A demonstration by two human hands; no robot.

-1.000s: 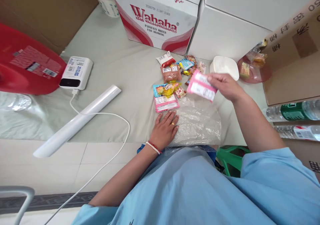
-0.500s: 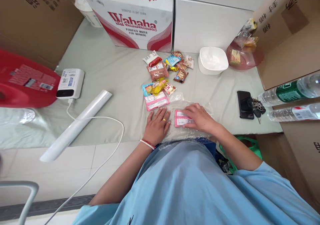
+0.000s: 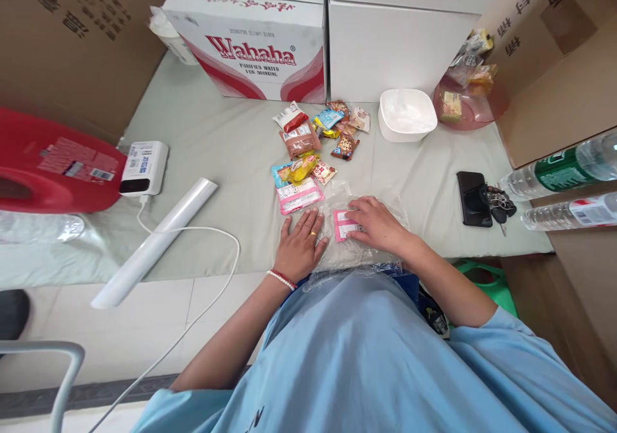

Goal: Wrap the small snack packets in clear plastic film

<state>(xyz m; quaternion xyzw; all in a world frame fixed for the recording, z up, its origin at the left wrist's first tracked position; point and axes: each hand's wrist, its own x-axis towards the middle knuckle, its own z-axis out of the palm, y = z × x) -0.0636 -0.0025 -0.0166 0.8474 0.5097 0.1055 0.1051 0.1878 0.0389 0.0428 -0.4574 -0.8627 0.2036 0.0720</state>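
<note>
My left hand (image 3: 299,243) lies flat with its fingers stretched out, pressing on a clear plastic bag (image 3: 385,253) spread at the table's front edge. My right hand (image 3: 376,226) arches over a small pink-and-white snack packet (image 3: 342,226), fingers on its upper side and thumb along its lower edge. Part of that packet is hidden under the hand. Just beyond my left fingertips rests another pink-and-white packet (image 3: 299,196), with a yellow wrapped snack (image 3: 303,167) above it. A brown packet (image 3: 301,140) and several small wrapped snacks (image 3: 346,145) lie farther back.
A white plastic bowl (image 3: 407,117) and a reddish clear bowl (image 3: 475,115) of snacks stand at the back right. Phone (image 3: 473,198), keys (image 3: 500,203) and bottles (image 3: 562,171) lie right. On the left are a white cable (image 3: 231,272), a glossy roll (image 3: 157,243) and a red jug (image 3: 58,157).
The view has shifted slightly. Both hands stay in about the same places on the plastic bag, and the packet under my right hand has hardly moved.
</note>
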